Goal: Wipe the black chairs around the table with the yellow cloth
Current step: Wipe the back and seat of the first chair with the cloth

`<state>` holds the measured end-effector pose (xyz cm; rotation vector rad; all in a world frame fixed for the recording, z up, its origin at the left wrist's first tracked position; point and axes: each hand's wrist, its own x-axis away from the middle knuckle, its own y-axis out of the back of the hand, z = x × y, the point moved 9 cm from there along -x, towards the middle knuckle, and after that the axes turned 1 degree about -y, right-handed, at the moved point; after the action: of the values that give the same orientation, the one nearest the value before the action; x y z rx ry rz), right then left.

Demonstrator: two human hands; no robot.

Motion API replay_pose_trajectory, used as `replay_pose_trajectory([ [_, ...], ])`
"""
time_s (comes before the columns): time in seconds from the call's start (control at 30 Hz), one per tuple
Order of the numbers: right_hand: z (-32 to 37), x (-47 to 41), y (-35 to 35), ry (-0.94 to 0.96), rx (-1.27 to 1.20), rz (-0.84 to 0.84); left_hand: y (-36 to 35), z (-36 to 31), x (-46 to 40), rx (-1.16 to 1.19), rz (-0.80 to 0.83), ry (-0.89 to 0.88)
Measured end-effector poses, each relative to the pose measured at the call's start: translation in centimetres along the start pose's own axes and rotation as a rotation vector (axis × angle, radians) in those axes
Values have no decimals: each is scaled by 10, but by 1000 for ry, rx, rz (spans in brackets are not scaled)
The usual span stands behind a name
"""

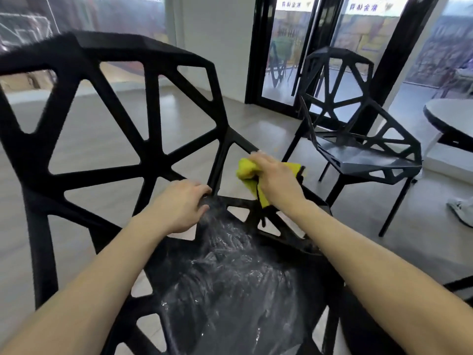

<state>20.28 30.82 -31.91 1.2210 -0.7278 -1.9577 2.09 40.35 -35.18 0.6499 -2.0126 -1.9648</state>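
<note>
A black lattice chair [143,139] fills the near view, its backrest to the left and its seat [230,290] streaked with wet smears. My right hand [276,178] grips the bunched yellow cloth [247,170] against the chair's right side bar, where backrest and seat meet. My left hand [179,203] rests at the back edge of the seat, fingers curled round a strut at the backrest's base. A second black chair [358,149] stands to the right, facing the table.
The edge of a round white table [450,116] shows at the far right. A white shoe [460,211] lies on the grey floor under it. Black-framed glass doors [289,60] stand behind the second chair. Open floor lies to the left.
</note>
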Motion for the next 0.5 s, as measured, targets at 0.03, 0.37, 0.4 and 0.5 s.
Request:
replay_pose_trajectory([
  [0.03,7,-22,18,-7,33,-159,10,6,0,-39,-76,10],
  [0.37,36,20,-146,297,6,469,31,109,31,-254,-131,609],
  [0.4,39,8,-135,289,-23,442,30,109,33,-308,-102,619],
  [0.5,23,-67,-76,14,-15,24,33,109,35,-388,-96,585],
])
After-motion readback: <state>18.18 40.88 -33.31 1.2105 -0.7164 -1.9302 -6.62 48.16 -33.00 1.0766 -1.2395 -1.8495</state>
